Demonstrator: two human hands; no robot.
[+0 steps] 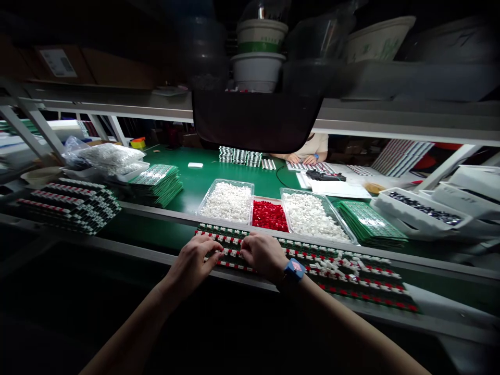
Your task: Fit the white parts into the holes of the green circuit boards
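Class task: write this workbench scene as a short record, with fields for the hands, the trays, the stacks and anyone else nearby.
hands: left hand and right hand, both on white and red parts set in a green board
right wrist: blue watch
trays: white parts, red parts, more white parts
stacks: green boards, either side of the trays
nearby: person across the bench

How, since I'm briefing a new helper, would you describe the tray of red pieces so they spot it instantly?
On the green workbench, look just beyond the person's left hand and right hand. The small middle tray of three holds a red heap, flanked by one clear tray and another of white pieces.
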